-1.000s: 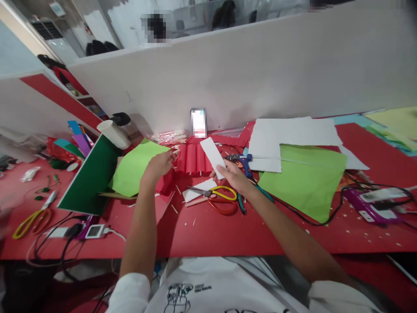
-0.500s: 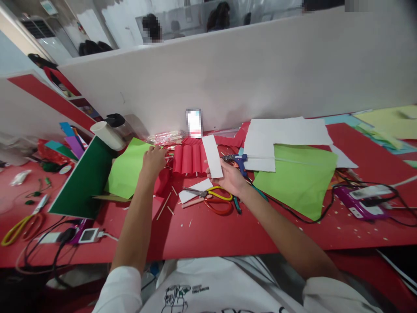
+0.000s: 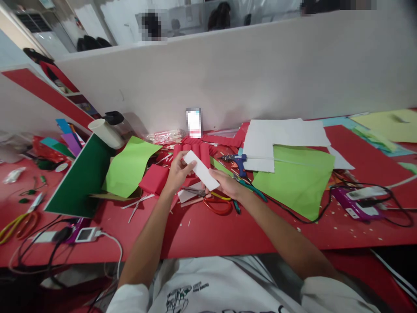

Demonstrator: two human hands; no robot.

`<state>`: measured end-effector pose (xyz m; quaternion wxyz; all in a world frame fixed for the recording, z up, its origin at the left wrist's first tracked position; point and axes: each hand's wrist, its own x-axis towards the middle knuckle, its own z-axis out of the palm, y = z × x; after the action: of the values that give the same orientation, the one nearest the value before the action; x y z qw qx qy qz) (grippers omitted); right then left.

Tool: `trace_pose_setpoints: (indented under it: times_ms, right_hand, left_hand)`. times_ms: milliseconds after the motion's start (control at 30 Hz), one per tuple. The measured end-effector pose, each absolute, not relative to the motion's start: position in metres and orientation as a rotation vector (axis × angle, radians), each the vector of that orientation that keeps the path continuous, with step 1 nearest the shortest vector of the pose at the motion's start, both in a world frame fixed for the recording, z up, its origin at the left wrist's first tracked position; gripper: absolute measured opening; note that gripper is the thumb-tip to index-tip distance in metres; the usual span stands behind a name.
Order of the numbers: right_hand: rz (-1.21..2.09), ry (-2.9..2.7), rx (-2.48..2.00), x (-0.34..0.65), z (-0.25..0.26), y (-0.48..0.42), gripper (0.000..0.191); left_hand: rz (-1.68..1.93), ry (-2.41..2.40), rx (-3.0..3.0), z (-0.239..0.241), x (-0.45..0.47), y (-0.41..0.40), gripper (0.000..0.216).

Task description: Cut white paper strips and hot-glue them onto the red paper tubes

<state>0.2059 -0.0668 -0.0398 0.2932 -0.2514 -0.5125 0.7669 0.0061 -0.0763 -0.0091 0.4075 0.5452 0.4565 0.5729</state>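
Between my hands is a white rectangular strip of card or paper [image 3: 202,171], tilted down to the right. My left hand [image 3: 178,172] pinches its upper left end, thumb on top. At the lower right end, my right hand [image 3: 226,183] grips it with the fingers partly hidden beneath. Behind the strip lie several red paper rolls [image 3: 204,153]. Below it are scissors with yellow and orange handles [image 3: 217,206], partly covered, and another white piece [image 3: 186,195]. A red paper-covered block [image 3: 154,179] lies left of my left hand.
A blue glue gun [image 3: 240,162] rests right of the rolls, beside white sheets [image 3: 293,132] and green paper [image 3: 296,182]. A phone [image 3: 194,123] leans on the partition. At left stand a green board [image 3: 81,182] and a white paper roll [image 3: 106,134]. Power strips [image 3: 356,203] and cables lie on the table.
My left hand has come from the back left to the strip and taken hold of its end. The strip has turned from nearly upright to a slant and come slightly nearer.
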Motion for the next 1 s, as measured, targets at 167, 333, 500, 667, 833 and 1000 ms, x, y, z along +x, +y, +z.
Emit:
trace_pose_setpoints:
  times_ms: [167,333,500,667,833,1000]
  right_hand:
    - [1.624,-1.433,-0.775,0.216,-0.034,-0.053,0.048]
    - [1.337,-1.282,-0.841,0.227,-0.030,-0.041,0.048]
    - [1.279,-1.310,-0.864,0.234,-0.031,-0.038,0.056]
    - [1.328,-1.298,-0.826,0.234,-0.032,-0.038,0.058]
    - [1.402,-1.470,-0.779,0.233,-0.028,-0.045,0.059]
    - [1.226,-1.707,-0.835,0.239,-0.024,-0.048,0.052]
  left_hand:
    - [1.454,1.189,1.393,-0.019,-0.018,-0.076,0.032]
    - [1.373,1.189,1.493,-0.020,-0.027,-0.077,0.040]
    - [1.335,1.192,1.574,-0.019,-0.030,-0.077,0.040]
    - [1.225,1.237,1.756,-0.017,-0.029,-0.082,0.056]
    - [1.126,1.270,1.876,-0.012,-0.020,-0.088,0.056]
    - [1.052,1.194,1.893,-0.010,-0.021,-0.092,0.052]
